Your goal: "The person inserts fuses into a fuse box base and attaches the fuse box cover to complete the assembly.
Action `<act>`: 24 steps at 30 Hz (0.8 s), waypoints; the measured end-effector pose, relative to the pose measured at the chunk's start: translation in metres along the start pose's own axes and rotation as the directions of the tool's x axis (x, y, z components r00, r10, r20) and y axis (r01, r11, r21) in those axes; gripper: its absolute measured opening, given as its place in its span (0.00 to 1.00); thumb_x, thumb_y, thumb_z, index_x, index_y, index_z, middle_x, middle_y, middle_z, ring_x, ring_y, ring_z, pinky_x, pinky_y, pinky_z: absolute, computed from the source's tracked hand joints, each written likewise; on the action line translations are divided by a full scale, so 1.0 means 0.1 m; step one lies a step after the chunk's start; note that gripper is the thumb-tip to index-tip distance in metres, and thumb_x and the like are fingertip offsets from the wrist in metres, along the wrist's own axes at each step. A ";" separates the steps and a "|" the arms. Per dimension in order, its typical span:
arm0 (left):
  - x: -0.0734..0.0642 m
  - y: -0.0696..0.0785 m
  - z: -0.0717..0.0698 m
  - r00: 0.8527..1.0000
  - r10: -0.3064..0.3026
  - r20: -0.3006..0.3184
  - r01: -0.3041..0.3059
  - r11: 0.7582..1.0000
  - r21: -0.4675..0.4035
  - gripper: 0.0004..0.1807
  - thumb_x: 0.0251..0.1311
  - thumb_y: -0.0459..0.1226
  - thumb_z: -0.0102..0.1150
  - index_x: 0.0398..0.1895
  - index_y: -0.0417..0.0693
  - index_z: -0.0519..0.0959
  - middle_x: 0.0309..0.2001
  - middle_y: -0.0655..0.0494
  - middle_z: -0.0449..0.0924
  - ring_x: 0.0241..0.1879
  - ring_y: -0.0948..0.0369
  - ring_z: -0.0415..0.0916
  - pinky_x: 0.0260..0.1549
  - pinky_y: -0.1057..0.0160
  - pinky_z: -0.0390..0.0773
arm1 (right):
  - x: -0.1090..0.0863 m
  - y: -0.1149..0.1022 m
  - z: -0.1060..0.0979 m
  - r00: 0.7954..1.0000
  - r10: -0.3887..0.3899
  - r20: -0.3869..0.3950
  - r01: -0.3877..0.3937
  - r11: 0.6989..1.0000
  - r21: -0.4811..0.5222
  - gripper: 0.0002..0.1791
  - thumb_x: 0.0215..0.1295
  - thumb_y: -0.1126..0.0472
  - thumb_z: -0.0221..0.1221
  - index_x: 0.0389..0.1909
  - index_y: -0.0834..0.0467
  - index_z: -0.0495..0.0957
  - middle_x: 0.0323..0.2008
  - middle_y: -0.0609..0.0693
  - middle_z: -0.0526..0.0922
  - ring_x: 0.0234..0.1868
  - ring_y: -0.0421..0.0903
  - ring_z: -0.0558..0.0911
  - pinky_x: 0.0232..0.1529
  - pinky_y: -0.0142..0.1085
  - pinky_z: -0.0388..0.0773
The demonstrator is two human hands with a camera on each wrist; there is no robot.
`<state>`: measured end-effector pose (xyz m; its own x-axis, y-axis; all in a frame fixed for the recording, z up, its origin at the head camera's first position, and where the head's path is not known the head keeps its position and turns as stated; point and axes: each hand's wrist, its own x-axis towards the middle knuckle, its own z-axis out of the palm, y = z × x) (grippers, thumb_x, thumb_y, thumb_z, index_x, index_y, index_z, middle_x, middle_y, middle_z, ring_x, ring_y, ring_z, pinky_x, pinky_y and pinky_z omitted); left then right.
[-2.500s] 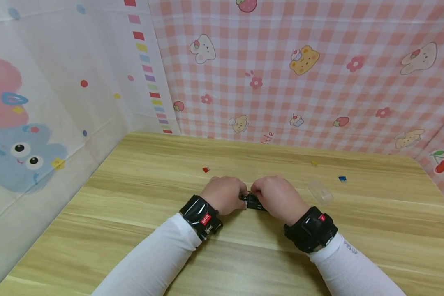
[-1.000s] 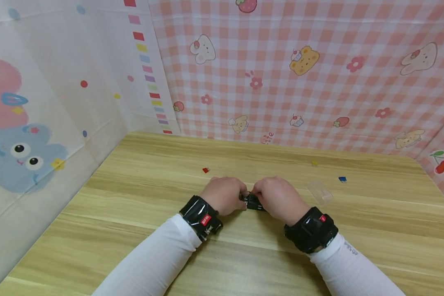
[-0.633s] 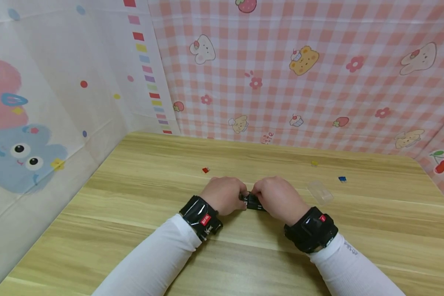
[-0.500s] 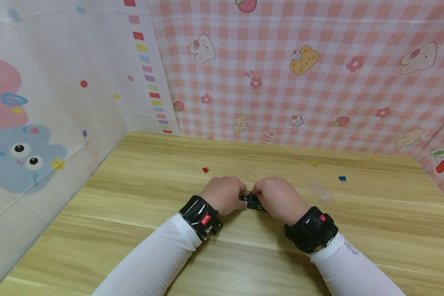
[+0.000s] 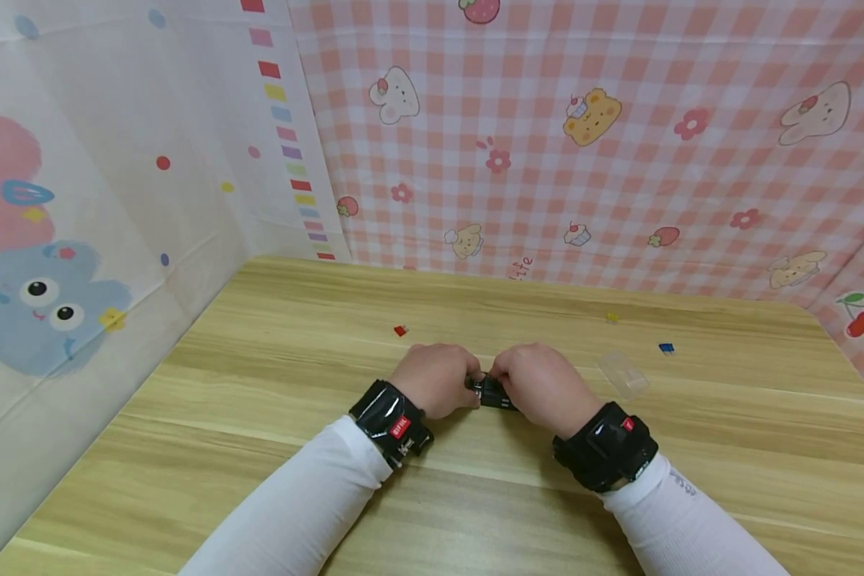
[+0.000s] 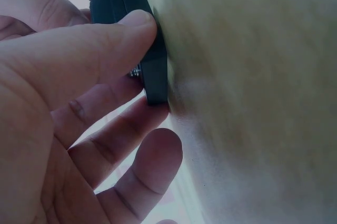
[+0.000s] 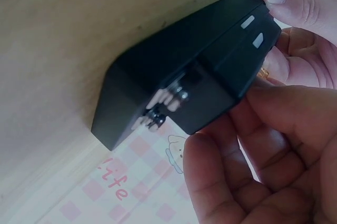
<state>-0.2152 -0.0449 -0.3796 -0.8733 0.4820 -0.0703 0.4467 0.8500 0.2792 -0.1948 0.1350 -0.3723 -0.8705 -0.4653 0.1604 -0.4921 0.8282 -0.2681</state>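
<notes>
Both hands meet at a small black fuse box [image 5: 496, 394] on the table. The left hand [image 5: 435, 380] grips its left end. In the left wrist view, the thumb presses the box's [image 6: 113, 2] side while other fingers curl round the end. The right hand [image 5: 543, 384] has curled fingers at the top of the box. In the right wrist view, the right thumb and fingertips lie partly hidden behind the box [image 7: 174, 50], so whether they pinch a smaller part cannot be seen. Metal terminals [image 7: 176, 95] show at the right end; an orange-gold bit [image 7: 264, 72] peeks out beside the fingers.
A red blade fuse [image 5: 401, 330] lies behind the left hand. To the right are a yellow fuse [image 5: 612, 318], a blue fuse [image 5: 666, 349] and a clear plastic cover [image 5: 623, 375]. A pink checked cloth [image 5: 540, 176] hangs behind the wooden table [image 5: 259, 400].
</notes>
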 end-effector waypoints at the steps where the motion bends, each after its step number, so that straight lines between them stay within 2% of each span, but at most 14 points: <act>1: 0.00 0.00 0.00 1.000 0.000 0.000 0.000 1.000 0.000 0.08 0.57 0.49 0.78 0.37 0.63 0.90 0.32 0.70 0.84 0.33 0.64 0.77 0.45 0.55 0.70 | 0.00 0.00 0.00 1.000 0.000 0.001 0.000 1.000 0.000 0.07 0.66 0.70 0.66 0.35 0.57 0.91 0.33 0.47 0.90 0.31 0.38 0.82 0.37 0.37 0.84; 24: 0.00 0.00 0.00 1.000 0.001 -0.004 -0.001 1.000 0.002 0.08 0.57 0.49 0.78 0.36 0.63 0.90 0.32 0.70 0.84 0.33 0.64 0.77 0.45 0.55 0.70 | 0.00 -0.01 -0.01 1.000 -0.002 -0.001 0.002 1.000 -0.003 0.08 0.66 0.70 0.66 0.34 0.56 0.91 0.33 0.47 0.91 0.30 0.38 0.82 0.37 0.37 0.84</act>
<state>-0.2156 -0.0448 -0.3801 -0.8734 0.4824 -0.0662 0.4484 0.8498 0.2772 -0.1944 0.1348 -0.3713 -0.8693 -0.4669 0.1622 -0.4941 0.8281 -0.2647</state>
